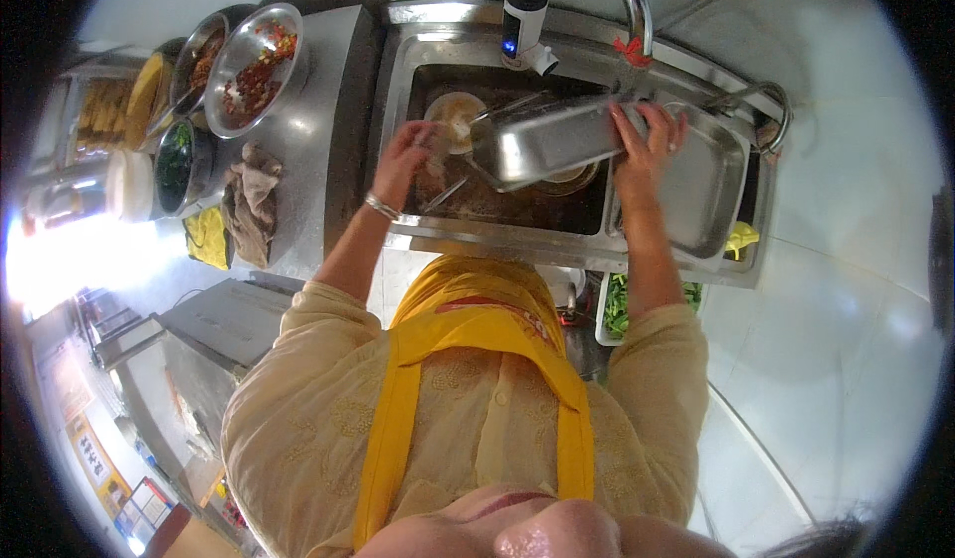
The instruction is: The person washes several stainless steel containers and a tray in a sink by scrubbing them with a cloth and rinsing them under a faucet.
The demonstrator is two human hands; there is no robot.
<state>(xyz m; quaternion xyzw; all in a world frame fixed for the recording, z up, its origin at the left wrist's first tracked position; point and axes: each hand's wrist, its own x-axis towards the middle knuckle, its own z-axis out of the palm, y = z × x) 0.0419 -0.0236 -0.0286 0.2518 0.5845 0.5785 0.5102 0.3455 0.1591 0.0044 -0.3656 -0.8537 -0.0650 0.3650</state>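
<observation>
My right hand (647, 145) grips the right end of a rectangular stainless steel pan (552, 140), tilted above the sink (398, 86). Its thumb and fingers lie around the pan's edge. Off the pan's left end, my left hand (410, 155) is over the left basin, smeared by motion, so whether it holds anything cannot be made out. Beside it in the basin lies a small whitish bowl (457, 120). A thin metal utensil (445, 194) rests below that. Another round dish (565, 178) is partly hidden under the pan.
Above the sink are a curved faucet (633, 6) and a white device (523, 31). A second steel pan (703, 185) sits at the right. On the left counter stand a bowl of chopped red peppers (256, 71), a bowl of greens (182, 165) and a brown cloth (253, 200).
</observation>
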